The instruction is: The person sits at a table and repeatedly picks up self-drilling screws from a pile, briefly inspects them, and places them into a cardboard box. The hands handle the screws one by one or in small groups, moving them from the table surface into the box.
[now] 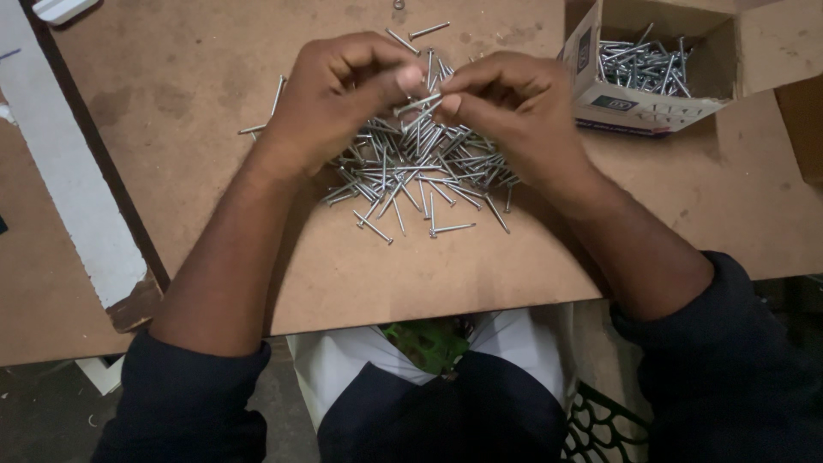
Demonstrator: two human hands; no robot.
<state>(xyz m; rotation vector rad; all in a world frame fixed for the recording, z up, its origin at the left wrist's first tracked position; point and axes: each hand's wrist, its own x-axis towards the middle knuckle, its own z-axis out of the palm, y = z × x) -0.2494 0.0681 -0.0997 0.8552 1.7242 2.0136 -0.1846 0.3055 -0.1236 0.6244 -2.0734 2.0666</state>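
A loose pile of silver nails [416, 167] lies on a brown board [197, 77]. Both hands hover just above the pile's far side. My left hand [339, 90] is curled, its thumb and fingers pinching nails. My right hand [506, 107] meets it fingertip to fingertip and pinches the same small bunch of nails [420, 105]. A few stray nails [417, 34] lie beyond the hands, partly hidden by them.
An open cardboard box [639, 107] with several more nails [643, 64] stands at the back right. A white strip [64, 171] runs along the board's left side. The board's near edge sits over my lap, with a green patterned chair [604, 429] below.
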